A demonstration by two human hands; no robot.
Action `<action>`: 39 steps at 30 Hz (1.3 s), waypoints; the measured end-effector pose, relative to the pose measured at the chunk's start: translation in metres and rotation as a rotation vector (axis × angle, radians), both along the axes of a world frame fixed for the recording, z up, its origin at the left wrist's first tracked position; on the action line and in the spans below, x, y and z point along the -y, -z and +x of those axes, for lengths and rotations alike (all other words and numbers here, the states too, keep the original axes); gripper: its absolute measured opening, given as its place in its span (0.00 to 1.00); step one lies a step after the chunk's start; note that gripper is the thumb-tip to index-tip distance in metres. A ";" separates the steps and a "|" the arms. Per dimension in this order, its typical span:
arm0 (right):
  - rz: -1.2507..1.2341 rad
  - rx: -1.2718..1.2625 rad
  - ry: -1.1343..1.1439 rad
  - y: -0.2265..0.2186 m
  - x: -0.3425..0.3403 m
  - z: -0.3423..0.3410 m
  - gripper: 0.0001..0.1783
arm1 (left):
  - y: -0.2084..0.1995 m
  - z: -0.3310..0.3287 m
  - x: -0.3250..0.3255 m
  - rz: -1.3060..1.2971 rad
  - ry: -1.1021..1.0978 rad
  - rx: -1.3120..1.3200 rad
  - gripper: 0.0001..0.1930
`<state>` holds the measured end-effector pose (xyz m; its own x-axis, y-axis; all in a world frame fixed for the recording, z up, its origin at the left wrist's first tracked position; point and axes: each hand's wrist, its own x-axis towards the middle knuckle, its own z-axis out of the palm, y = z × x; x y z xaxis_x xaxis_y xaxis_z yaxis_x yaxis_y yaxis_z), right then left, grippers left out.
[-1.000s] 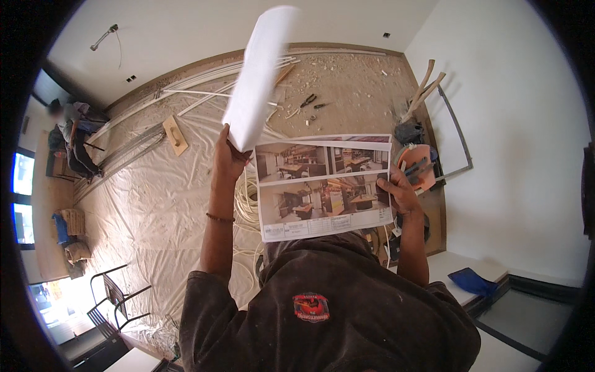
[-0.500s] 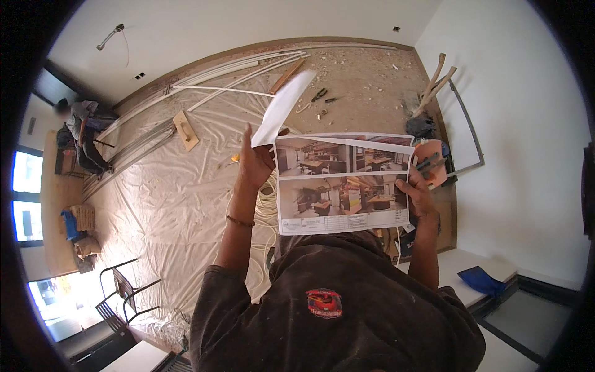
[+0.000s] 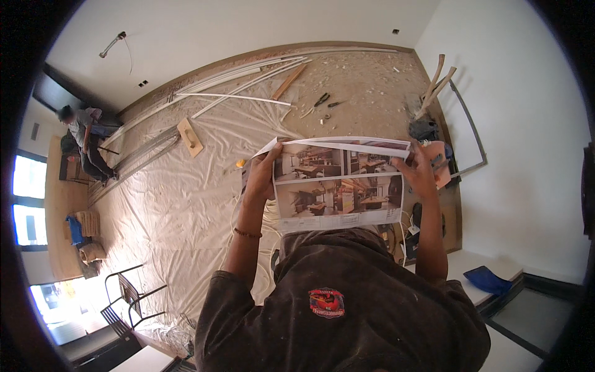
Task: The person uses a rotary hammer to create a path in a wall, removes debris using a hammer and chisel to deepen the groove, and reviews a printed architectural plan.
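A small stack of printed sheets (image 3: pixel 339 197) is spread between my hands, showing colour pictures of a furnished room. My left hand (image 3: pixel 264 175) grips the left edge, its thumb near the top corner. At the upper right corner, my right hand (image 3: pixel 421 173) pinches the paper between thumb and fingers. The top edge of the sheets is bent over, and part of another page sticks out to the left behind my left hand. Under the papers, a coil of white cable (image 3: pixel 271 214) is partly hidden.
Plastic sheeting (image 3: pixel 180 214) covers much of the floor. A wooden float (image 3: pixel 189 137), pliers (image 3: pixel 321 99) and long white pipes (image 3: pixel 235 73) lie ahead. A person (image 3: pixel 90 139) sits at far left; a metal-framed chair (image 3: pixel 129 297) stands nearer. Tool handles (image 3: pixel 437 87) lean at the right wall.
The raised white page has come down behind the stack. My left hand has moved slightly right and up onto the sheets' top left corner; my right hand is higher.
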<state>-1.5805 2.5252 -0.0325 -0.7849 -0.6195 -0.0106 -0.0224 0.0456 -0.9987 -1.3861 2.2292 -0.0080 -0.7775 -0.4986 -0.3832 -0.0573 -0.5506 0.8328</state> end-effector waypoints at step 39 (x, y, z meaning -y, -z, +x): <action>0.374 -0.909 -0.277 -0.048 0.043 -0.007 0.38 | -0.043 0.014 -0.013 -0.675 -0.185 -0.079 0.15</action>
